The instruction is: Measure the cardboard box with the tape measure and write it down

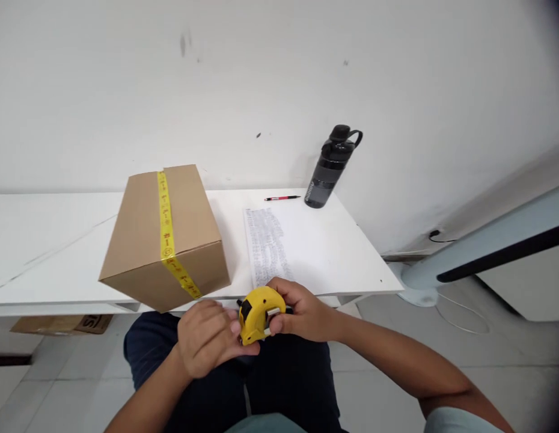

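A yellow tape measure (260, 313) with black and silvery parts is held between my two hands, above my lap and just off the table's front edge. My right hand (302, 310) grips its right side, fingers over the top and thumb at the lower edge. On the opposite side, my left hand (210, 337) is closed with curled fingers against the casing, and its fingertips touch the black part. My left palm and part of the casing are hidden. Just beyond my hands lies a sheet of paper (268, 246) covered in handwriting.
A cardboard box (189, 210) sealed with yellow printed tape stands at the left, overhanging the white table's (58, 240) front edge. Toward the wall are a red and black pen (283, 198) and a dark bottle (327, 177). A pale cylindrical appliance (487, 234) stands at the right.
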Demonstrator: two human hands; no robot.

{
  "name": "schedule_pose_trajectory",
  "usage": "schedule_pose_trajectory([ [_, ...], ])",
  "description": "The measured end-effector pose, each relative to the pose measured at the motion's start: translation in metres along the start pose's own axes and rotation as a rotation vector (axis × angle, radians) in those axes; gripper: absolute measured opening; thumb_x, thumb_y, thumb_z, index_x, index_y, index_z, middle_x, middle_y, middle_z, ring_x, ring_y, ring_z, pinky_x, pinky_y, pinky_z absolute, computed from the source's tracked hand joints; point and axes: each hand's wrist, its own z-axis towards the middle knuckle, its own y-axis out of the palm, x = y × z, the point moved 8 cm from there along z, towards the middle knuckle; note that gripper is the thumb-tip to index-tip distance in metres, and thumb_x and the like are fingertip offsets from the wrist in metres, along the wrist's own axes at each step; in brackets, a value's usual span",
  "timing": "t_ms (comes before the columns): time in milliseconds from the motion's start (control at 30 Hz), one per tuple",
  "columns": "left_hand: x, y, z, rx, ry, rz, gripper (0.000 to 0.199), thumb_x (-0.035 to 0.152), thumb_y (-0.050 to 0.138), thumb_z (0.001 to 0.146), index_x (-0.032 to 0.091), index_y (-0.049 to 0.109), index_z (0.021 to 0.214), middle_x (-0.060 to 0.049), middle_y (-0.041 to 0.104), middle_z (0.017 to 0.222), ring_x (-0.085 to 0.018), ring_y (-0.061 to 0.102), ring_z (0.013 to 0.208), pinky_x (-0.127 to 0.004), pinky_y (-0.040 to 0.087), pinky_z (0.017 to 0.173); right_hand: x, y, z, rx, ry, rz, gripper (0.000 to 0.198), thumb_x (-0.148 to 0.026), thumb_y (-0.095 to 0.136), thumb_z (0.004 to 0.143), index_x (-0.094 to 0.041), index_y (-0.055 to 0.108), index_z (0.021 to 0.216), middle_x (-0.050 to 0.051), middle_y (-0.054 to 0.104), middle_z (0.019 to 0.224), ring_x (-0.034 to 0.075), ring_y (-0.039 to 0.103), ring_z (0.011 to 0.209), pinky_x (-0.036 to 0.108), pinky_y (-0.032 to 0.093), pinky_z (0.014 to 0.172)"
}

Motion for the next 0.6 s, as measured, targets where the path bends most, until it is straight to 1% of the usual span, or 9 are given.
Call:
schedule_pose_trajectory([
  [67, -0.017, 0.032, 0.001, 0.051, -0.171, -0.175, 0.063, 0.069, 0.065, 0.083, 0.022, 0.059, 0.125, -0.012, 0.069, 0.109, -0.022, 0.073, 0.095, -0.034, 0.064, 0.076, 0.012, -0.003, -0.002, -0.079, 0.085, 0.149, 0.055, -0.065, 0.077, 0.081, -0.019, 0.052, 0.099, 0.001, 0.061, 0.086, 0.015, 0.062, 0.070, 0.028, 0.053, 0.064],
  [133, -0.029, 0.068, 0.006, 0.021, -0.334, -0.457, 0.077, 0.077, 0.050, 0.087, 0.025, 0.043, 0.143, -0.019, 0.063, 0.126, -0.030, 0.069, 0.114, -0.043, 0.064, 0.085, 0.014, -0.010, -0.002, -0.144, 0.086, 0.139, 0.057, -0.071, 0.068, 0.085, -0.019, 0.053, 0.102, 0.003, 0.063, 0.090, 0.017, 0.064, 0.073, 0.030, 0.054, 0.065],
  [200, -0.030, 0.100, 0.016, -0.057, -0.410, -0.725, 0.073, 0.076, 0.044, 0.090, 0.028, 0.038, 0.145, -0.019, 0.063, 0.127, -0.030, 0.067, 0.118, -0.044, 0.062, 0.090, 0.008, -0.028, 0.000, -0.164, -0.016, -0.156, 0.062, -0.080, 0.054, 0.089, -0.018, 0.058, 0.096, 0.004, 0.064, 0.087, 0.018, 0.063, 0.074, 0.031, 0.052, 0.066],
  [267, -0.034, 0.121, 0.024, -0.104, -0.445, -0.852, 0.064, 0.073, 0.045, 0.092, 0.028, 0.043, 0.137, -0.015, 0.067, 0.116, -0.026, 0.070, 0.107, -0.040, 0.061, 0.087, 0.002, -0.059, 0.006, -0.093, -0.096, -0.643, 0.076, -0.089, 0.038, 0.087, -0.018, 0.062, 0.087, 0.007, 0.065, 0.080, 0.022, 0.062, 0.073, 0.034, 0.050, 0.069],
  [333, -0.045, 0.139, 0.028, -0.161, -0.493, -0.843, 0.056, 0.070, 0.047, 0.093, 0.026, 0.048, 0.128, -0.012, 0.067, 0.108, -0.023, 0.070, 0.093, -0.037, 0.060, 0.078, 0.000, -0.105, 0.016, 0.102, -0.039, -1.071, 0.084, -0.090, 0.024, 0.089, -0.017, 0.067, 0.088, 0.010, 0.068, 0.078, 0.026, 0.064, 0.077, 0.039, 0.050, 0.077],
  [367, -0.054, 0.146, 0.029, -0.188, -0.522, -0.800, 0.054, 0.068, 0.048, 0.092, 0.025, 0.049, 0.125, -0.011, 0.067, 0.105, -0.022, 0.069, 0.088, -0.036, 0.058, 0.074, 0.000, -0.130, 0.022, 0.218, 0.030, -1.205, 0.083, -0.084, 0.019, 0.094, -0.017, 0.068, 0.096, 0.012, 0.070, 0.083, 0.028, 0.066, 0.082, 0.040, 0.049, 0.082],
  [433, -0.074, 0.163, 0.026, -0.269, -0.574, -0.680, 0.054, 0.069, 0.050, 0.090, 0.022, 0.052, 0.118, -0.009, 0.066, 0.099, -0.022, 0.066, 0.081, -0.036, 0.054, 0.071, 0.004, -0.175, 0.040, 0.387, 0.177, -1.331, 0.073, -0.062, 0.012, 0.106, -0.014, 0.065, 0.118, 0.016, 0.072, 0.100, 0.030, 0.068, 0.097, 0.040, 0.048, 0.087],
  [533, -0.111, 0.188, 0.014, -0.425, -0.737, -0.511, 0.058, 0.070, 0.051, 0.086, 0.020, 0.052, 0.115, -0.008, 0.066, 0.097, -0.024, 0.063, 0.081, -0.038, 0.049, 0.073, 0.026, -0.219, 0.079, 0.446, 0.329, -1.396, 0.052, -0.036, 0.023, 0.109, -0.008, 0.044, 0.147, 0.023, 0.065, 0.129, 0.034, 0.066, 0.109, 0.040, 0.049, 0.087],
  [600, -0.135, 0.200, -0.001, -0.513, -0.941, -0.490, 0.057, 0.070, 0.046, 0.089, 0.021, 0.051, 0.118, -0.005, 0.066, 0.094, -0.023, 0.062, 0.080, -0.037, 0.046, 0.073, 0.046, -0.244, 0.105, 0.441, 0.444, -1.419, 0.054, -0.028, 0.033, 0.106, -0.003, 0.031, 0.155, 0.027, 0.064, 0.129, 0.036, 0.067, 0.107, 0.041, 0.050, 0.085],
])
